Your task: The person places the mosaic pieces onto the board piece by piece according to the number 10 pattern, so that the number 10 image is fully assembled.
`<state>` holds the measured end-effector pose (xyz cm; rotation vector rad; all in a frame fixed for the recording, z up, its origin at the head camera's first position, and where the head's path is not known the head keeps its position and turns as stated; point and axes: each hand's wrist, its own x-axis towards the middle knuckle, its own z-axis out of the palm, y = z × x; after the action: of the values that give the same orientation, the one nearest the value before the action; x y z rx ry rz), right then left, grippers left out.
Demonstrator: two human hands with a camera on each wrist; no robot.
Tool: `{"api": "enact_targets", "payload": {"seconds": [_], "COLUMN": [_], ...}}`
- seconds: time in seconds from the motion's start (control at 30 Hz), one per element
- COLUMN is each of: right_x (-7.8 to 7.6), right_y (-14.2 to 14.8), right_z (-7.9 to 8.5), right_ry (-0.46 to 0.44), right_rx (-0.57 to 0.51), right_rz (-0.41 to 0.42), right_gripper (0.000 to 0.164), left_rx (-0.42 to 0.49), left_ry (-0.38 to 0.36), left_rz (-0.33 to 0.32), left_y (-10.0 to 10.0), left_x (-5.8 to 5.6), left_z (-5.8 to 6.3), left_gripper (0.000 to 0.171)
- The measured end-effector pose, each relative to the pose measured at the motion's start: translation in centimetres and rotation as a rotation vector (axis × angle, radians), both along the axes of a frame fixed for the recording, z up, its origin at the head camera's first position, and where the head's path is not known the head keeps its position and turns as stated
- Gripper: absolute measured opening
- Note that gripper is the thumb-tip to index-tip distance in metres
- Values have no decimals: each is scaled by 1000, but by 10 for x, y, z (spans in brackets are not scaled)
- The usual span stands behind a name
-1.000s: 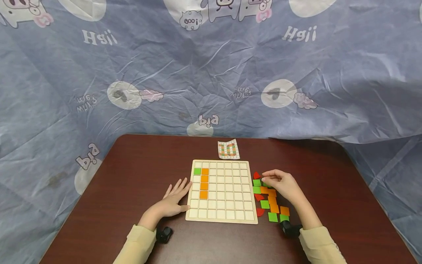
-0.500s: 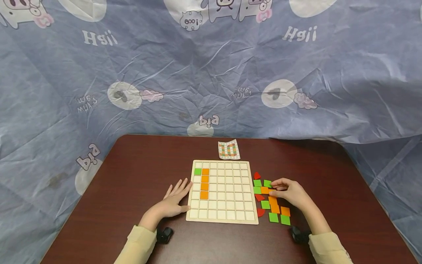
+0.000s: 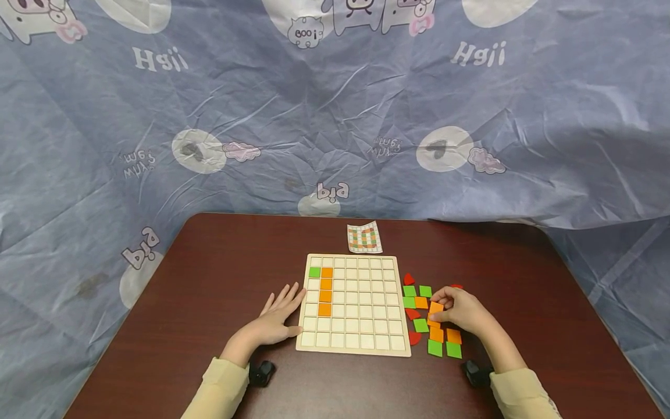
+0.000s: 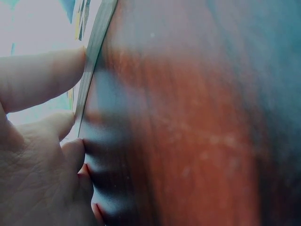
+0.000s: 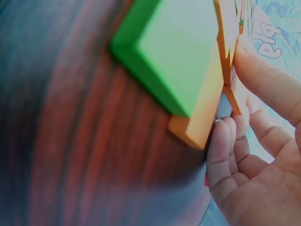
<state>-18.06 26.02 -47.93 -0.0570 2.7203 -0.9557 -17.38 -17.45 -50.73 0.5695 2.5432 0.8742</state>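
Observation:
My left hand (image 3: 274,322) lies flat with fingers spread, touching the left edge of a pale wooden grid board (image 3: 366,321). In the left wrist view, the thumb (image 4: 42,77) meets the board's side. One green and several orange square tiles (image 3: 325,295) sit in the board's left cells. Right of the board, my right hand (image 3: 463,309) pinches a tilted orange square tile (image 3: 437,306) between thumb and fingers, above other orange tiles (image 3: 437,334). Its thumb and curled fingers show in the right wrist view, beside a large-looking green tile (image 5: 176,52).
Green tiles (image 3: 435,348) and red curved-edge pieces (image 3: 414,338) lie loose along the board's right side. A small printed grid card (image 3: 364,238) lies behind the board. The dark brown table (image 3: 251,250) ends at a hanging blue patterned cloth (image 3: 293,105).
My right hand has moved down and slightly right from the top of the loose pieces, and its fingers now pinch an orange tile. The left hand has stayed in place.

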Motion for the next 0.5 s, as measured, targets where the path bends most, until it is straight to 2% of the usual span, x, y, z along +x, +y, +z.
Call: {"api": "enact_targets", "payload": {"seconds": [0.23,0.33,0.5], "right_x": [1,2,4], "right_y": [-2,-2,-2], "right_z": [2,3,4], "right_ry": [5,12,22], "right_rx": [-23,-29,-49], "right_rz": [0,-9,-27], "right_gripper": [26,22,21], "left_rx": [-1,-33,-19], "left_ry": [-14,-20,-6], "left_rz": [-2,-6,-5], "left_y": [2,1,1], "left_x": [1,1,0], "left_z": [8,8,6], "left_gripper": [82,83,82]}}
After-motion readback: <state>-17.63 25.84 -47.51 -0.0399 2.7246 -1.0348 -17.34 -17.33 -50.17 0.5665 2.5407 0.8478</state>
